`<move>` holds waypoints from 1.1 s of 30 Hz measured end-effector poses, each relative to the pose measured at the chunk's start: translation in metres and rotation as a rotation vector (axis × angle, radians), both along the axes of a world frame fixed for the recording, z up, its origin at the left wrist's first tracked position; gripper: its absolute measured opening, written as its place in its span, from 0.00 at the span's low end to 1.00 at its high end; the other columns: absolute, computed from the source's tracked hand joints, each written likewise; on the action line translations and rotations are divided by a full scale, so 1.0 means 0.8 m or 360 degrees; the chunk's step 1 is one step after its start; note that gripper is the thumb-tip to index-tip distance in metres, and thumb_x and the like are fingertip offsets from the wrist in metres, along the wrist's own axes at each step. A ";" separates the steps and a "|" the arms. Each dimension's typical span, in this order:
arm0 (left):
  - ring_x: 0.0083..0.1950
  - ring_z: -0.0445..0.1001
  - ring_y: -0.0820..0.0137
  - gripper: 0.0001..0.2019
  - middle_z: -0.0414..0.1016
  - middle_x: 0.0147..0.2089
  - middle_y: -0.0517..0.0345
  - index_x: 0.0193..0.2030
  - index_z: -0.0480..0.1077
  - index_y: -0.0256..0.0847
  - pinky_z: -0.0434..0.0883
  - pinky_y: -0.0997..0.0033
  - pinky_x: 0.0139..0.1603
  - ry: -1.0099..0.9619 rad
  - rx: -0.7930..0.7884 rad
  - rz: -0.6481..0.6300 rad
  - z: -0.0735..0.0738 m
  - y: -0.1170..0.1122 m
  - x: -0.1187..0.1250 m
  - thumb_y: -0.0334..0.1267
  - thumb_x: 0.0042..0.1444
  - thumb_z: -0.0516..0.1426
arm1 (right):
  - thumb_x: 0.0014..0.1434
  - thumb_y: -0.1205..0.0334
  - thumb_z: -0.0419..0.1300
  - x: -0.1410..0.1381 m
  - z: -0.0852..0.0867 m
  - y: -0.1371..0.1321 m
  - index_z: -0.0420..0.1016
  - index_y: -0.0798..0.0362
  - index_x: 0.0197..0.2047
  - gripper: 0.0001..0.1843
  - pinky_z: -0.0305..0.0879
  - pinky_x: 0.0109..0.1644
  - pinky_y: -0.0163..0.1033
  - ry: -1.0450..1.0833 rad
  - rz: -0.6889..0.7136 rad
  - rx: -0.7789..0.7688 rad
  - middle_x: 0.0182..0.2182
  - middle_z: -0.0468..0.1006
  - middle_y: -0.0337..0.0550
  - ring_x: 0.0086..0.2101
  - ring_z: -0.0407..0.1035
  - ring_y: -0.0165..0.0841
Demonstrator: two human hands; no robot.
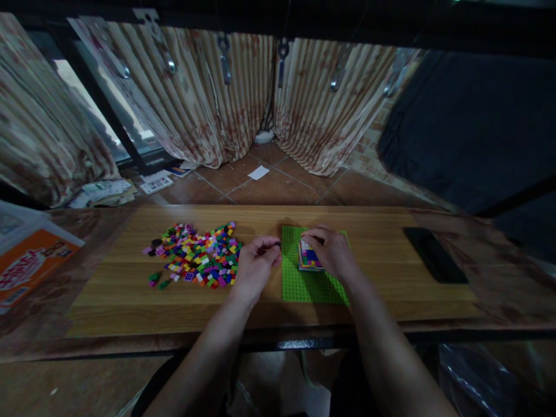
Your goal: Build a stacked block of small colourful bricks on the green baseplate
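Observation:
A green studded baseplate (pixel 299 284) lies on the wooden table (pixel 130 289) in front of me. On it stands a small multicoloured block build (pixel 307 258). My right hand (pixel 332 252) rests over that build, fingers curled onto its top and right side. My left hand (pixel 256 263) sits just left of the plate's edge, thumb and fingers pinched on a tiny dark piece. A heap of small bricks in many colours (pixel 200 255) lies to the left of my left hand, with a few strays at its near-left corner.
A black phone (pixel 434 255) lies flat at the table's right. An orange and white box (pixel 30 260) sits at the far left edge. Beyond the table are a tiled floor, striped curtains (pixel 208 92) and scattered papers (pixel 108 191).

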State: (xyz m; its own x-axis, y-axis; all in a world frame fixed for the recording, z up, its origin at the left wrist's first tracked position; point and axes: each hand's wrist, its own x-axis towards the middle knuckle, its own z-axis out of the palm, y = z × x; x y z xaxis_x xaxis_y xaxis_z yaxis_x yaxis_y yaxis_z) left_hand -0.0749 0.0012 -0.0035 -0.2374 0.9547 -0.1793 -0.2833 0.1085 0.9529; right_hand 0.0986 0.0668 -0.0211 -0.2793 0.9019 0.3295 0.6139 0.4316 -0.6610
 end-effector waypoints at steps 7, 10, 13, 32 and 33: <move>0.26 0.69 0.76 0.07 0.73 0.26 0.62 0.32 0.75 0.37 0.68 0.75 0.30 -0.0013 -0.0010 -0.0004 -0.003 0.001 0.000 0.34 0.42 0.63 | 0.59 0.57 0.58 0.011 -0.008 0.001 0.79 0.49 0.41 0.11 0.68 0.47 0.44 0.0252 -0.0010 -0.0018 0.40 0.80 0.45 0.41 0.74 0.37; 0.25 0.69 0.76 0.08 0.73 0.27 0.62 0.32 0.75 0.37 0.68 0.75 0.30 -0.0041 -0.0028 0.0010 -0.003 0.001 0.000 0.35 0.42 0.64 | 0.61 0.57 0.56 0.007 0.000 -0.003 0.79 0.49 0.40 0.11 0.69 0.48 0.44 0.0494 -0.0141 0.0136 0.39 0.81 0.44 0.41 0.74 0.37; 0.26 0.70 0.76 0.10 0.74 0.28 0.61 0.35 0.75 0.37 0.69 0.74 0.30 -0.0061 -0.0044 -0.0001 -0.003 0.000 0.001 0.36 0.43 0.64 | 0.61 0.58 0.56 -0.005 0.010 -0.016 0.79 0.48 0.37 0.10 0.69 0.45 0.43 0.0688 -0.0204 0.0207 0.35 0.80 0.42 0.38 0.74 0.35; 0.26 0.71 0.76 0.13 0.75 0.29 0.59 0.38 0.75 0.36 0.68 0.75 0.31 -0.0370 -0.0022 -0.0233 0.002 -0.002 0.002 0.35 0.43 0.66 | 0.59 0.69 0.60 -0.033 0.025 -0.050 0.78 0.45 0.43 0.12 0.68 0.46 0.39 0.0523 0.0343 -0.0024 0.39 0.77 0.39 0.40 0.72 0.30; 0.27 0.71 0.76 0.13 0.75 0.29 0.59 0.39 0.75 0.36 0.68 0.75 0.31 -0.0370 -0.0023 -0.0239 0.002 -0.003 0.002 0.35 0.44 0.66 | 0.58 0.70 0.60 -0.032 0.025 -0.050 0.78 0.45 0.43 0.12 0.68 0.46 0.39 0.0536 0.0340 -0.0033 0.39 0.77 0.39 0.40 0.72 0.30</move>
